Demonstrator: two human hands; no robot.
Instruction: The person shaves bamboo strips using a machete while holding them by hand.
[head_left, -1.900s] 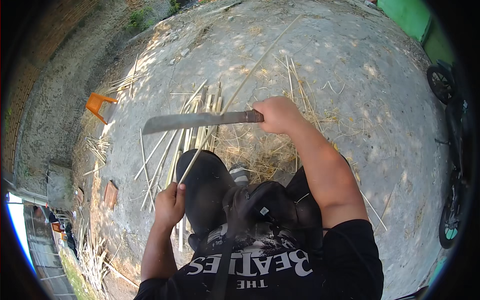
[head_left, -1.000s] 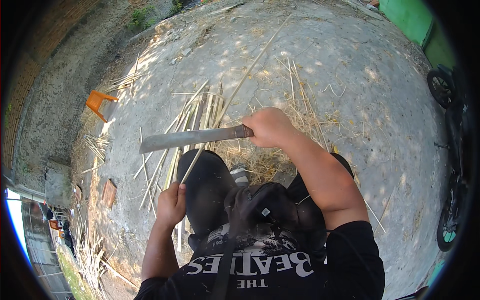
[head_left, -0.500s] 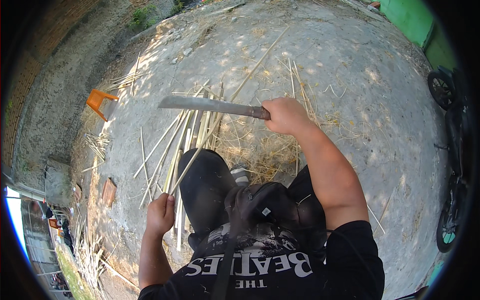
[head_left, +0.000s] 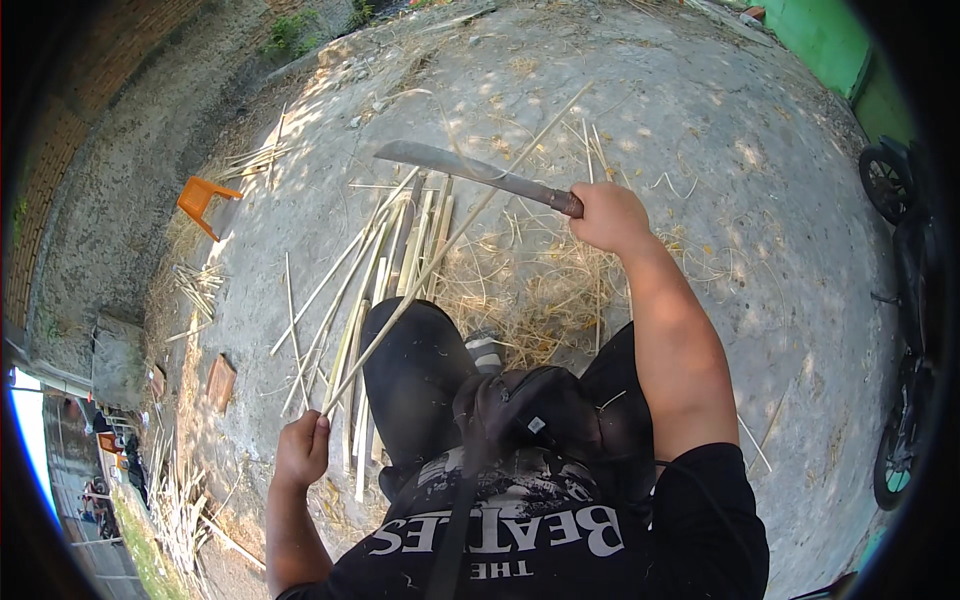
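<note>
My left hand [head_left: 301,449] is closed round the near end of a long, pale bamboo strip [head_left: 432,266], which slants up and away to the right past my knee. My right hand [head_left: 610,217] grips the dark handle of a machete [head_left: 450,163]. Its long blade points left and lies across the far part of the strip. A thin curled shaving [head_left: 446,122] shows at the blade. Beneath the strip, a bundle of split bamboo strips [head_left: 372,240] lies on the ground beside my left knee.
Tangled shavings [head_left: 530,280] cover the concrete between my feet. An orange plastic stool [head_left: 205,204] lies at the left, with more strip piles [head_left: 198,288] near it. A brown block [head_left: 221,383] sits nearer. A motorcycle [head_left: 905,290] stands at the far right, by a green wall [head_left: 820,40].
My right hand with the machete has moved right and slightly away along the strip. My left hand has drawn back, down and left, with the strip's near end. A curled shaving now shows at the blade.
</note>
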